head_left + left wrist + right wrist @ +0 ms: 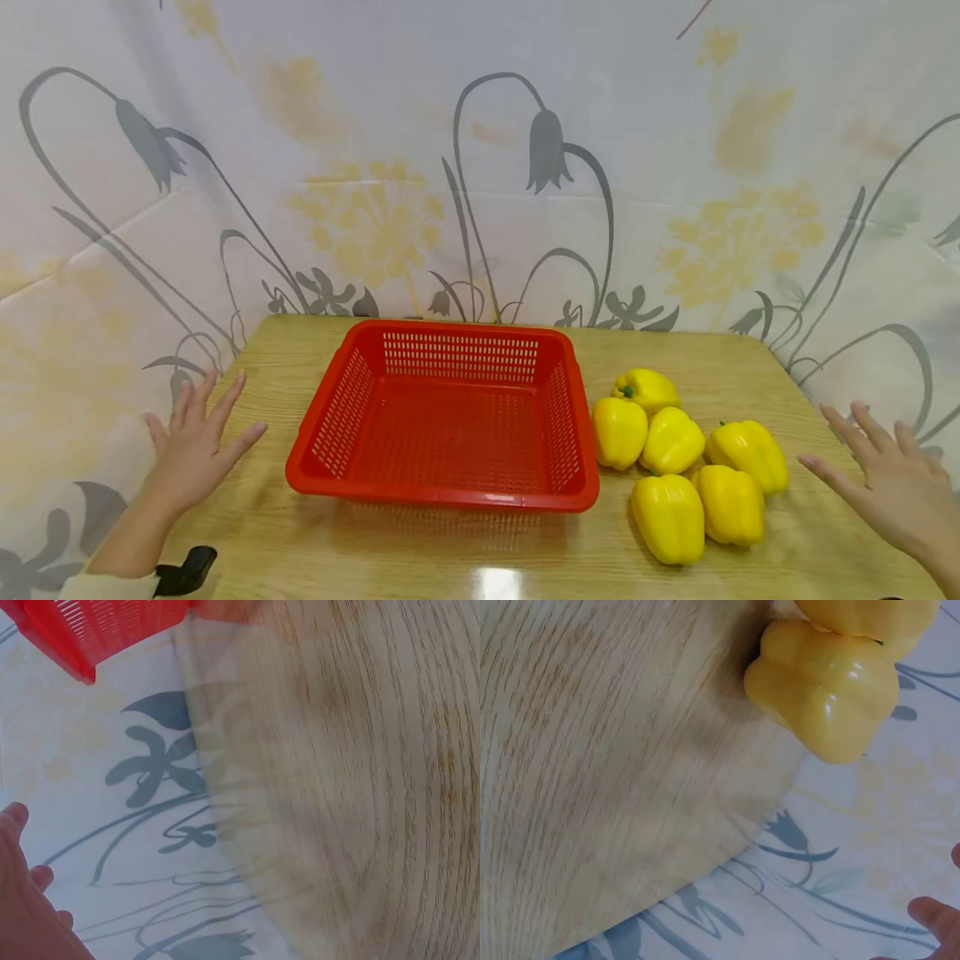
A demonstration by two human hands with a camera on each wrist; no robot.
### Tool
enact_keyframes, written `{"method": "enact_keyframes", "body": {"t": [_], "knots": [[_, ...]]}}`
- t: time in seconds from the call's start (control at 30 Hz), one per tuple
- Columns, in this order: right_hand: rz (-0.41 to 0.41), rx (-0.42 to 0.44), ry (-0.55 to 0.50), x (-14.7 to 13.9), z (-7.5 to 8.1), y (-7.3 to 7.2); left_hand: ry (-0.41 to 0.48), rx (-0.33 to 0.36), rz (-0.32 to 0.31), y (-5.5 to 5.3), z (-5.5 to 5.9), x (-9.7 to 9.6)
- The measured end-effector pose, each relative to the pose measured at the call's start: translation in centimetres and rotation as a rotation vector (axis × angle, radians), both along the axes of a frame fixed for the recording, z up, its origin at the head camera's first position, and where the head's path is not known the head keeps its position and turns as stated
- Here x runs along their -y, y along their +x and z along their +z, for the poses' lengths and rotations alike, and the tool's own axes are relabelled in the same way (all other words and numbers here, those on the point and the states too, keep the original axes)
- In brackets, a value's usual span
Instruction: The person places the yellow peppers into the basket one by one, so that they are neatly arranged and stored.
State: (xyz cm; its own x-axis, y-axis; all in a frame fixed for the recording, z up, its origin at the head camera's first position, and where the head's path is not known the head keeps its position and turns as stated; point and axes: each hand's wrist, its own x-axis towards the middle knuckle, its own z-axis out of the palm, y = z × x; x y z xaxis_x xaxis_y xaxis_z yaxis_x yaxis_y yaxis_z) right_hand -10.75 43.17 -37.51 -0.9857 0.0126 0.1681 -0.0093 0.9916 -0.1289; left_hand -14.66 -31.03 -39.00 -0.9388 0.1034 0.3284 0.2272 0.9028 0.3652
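Observation:
A red plastic basket [442,497] with slotted walls stands on the wooden table, and nothing lies in it. Several yellow bell peppers [667,518] are grouped just right of the basket. My left hand [197,454] hovers at the table's left edge with fingers spread, apart from the basket and holding nothing. Over at the right edge, my right hand [892,483] is likewise spread and holds nothing; the closest bell pepper [748,457] lies to its left. Fingers of each hand also show at the edge of the wrist views, with a yellow pepper [832,690] in the right one.
The light wooden table [345,567] has rounded far corners. Behind it and at both sides hangs a pale cloth [420,242] printed with grey and yellow flowers. A black strap [186,571] sits on the left wrist.

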Motion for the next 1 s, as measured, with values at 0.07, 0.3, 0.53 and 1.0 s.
{"method": "enact_keyframes", "body": {"t": [0.07,0.3,0.53,1.0], "knots": [[0.014,-0.009,-0.028,0.0,-0.2,-0.1,0.040,-0.025,-0.014,-0.2,-0.2,-0.2],[0.078,-0.059,-0.148,0.8,-0.6,-0.6,0.187,-0.108,-0.073,-0.5,-0.4,-1.1],[0.071,-0.040,-0.216,1.6,-0.8,-0.9,0.345,-0.076,-0.153,-0.4,-0.3,-2.2],[0.117,-0.012,-0.316,1.4,-1.7,-1.5,0.459,-0.015,-0.316,-0.1,-0.8,-3.3]]}}
